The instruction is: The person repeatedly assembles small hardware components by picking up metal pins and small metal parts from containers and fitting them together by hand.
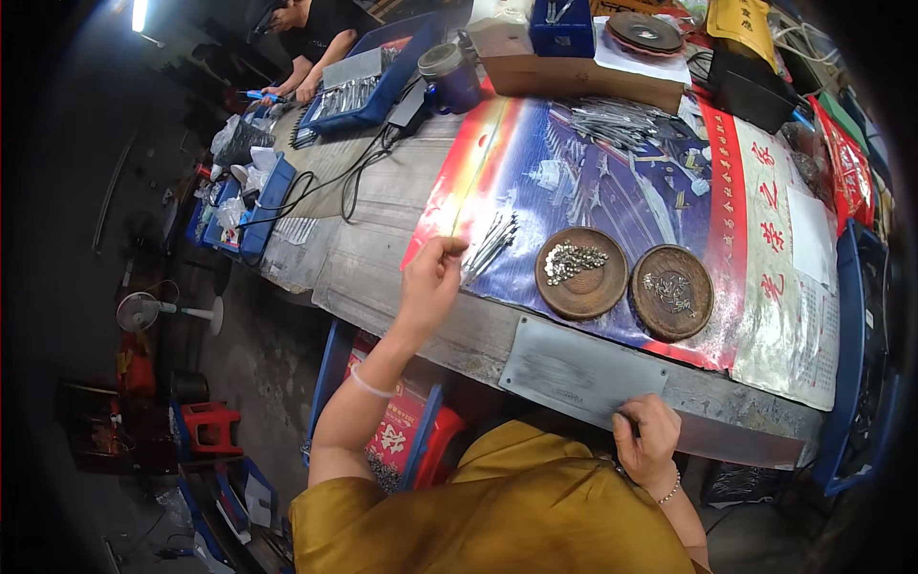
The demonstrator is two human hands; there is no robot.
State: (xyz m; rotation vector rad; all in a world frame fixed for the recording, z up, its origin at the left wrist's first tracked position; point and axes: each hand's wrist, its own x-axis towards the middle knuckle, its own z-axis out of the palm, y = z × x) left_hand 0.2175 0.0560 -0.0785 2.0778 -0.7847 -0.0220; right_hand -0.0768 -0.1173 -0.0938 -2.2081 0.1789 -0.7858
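We see a long grey wooden workbench (382,277) under a colourful printed poster sheet (612,182). At its near edge lies a flat grey metal plate (574,375); our right hand (648,442) rests on its lower edge, fingers curled. 2 round brown wooden dishes (581,287) sit beyond. Our left hand (430,282) pinches narrowly beside a small bundle of thin metal rods (490,247); what it holds, we cannot tell.

left hand (432,277) at metal rods (490,247) | right hand (648,442) on metal plate (579,375)
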